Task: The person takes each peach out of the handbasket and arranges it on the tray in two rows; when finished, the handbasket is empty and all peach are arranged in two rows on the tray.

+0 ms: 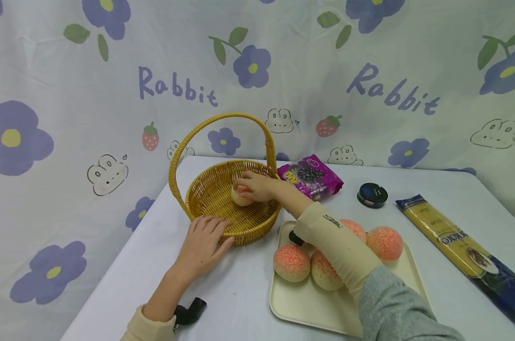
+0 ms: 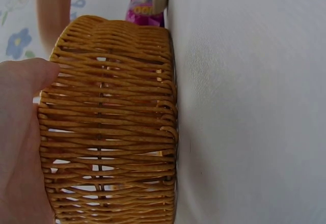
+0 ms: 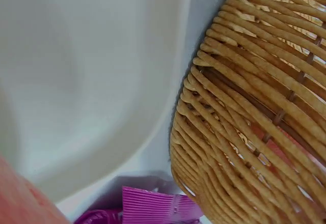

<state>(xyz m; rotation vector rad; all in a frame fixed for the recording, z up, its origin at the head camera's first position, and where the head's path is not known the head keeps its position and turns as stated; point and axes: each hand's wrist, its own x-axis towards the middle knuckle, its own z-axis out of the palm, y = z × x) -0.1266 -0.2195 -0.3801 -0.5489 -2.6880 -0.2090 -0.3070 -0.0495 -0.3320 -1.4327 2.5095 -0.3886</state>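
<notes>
A yellow-brown wicker basket [image 1: 223, 167] with a tall arched handle stands on the table. Inside it, my right hand [image 1: 259, 186] grips a round bun [image 1: 241, 199] with a pink speckled top, low over the woven bottom. My left hand [image 1: 203, 248] holds the basket's near-left rim. In the left wrist view the thumb [image 2: 46, 75] lies at the outer wall while the other fingers are hidden. Several more pink-topped buns [image 1: 291, 263] sit on a cream tray [image 1: 308, 310] under the right forearm, which partly covers them.
Behind the tray lies a purple snack pack [image 1: 312, 177], close to the basket's right side. A round black container [image 1: 372, 195] stands farther right. Along the right side lies a long yellow and navy packet [image 1: 462, 255]. A printed cloth [image 1: 248, 113] hangs behind the table.
</notes>
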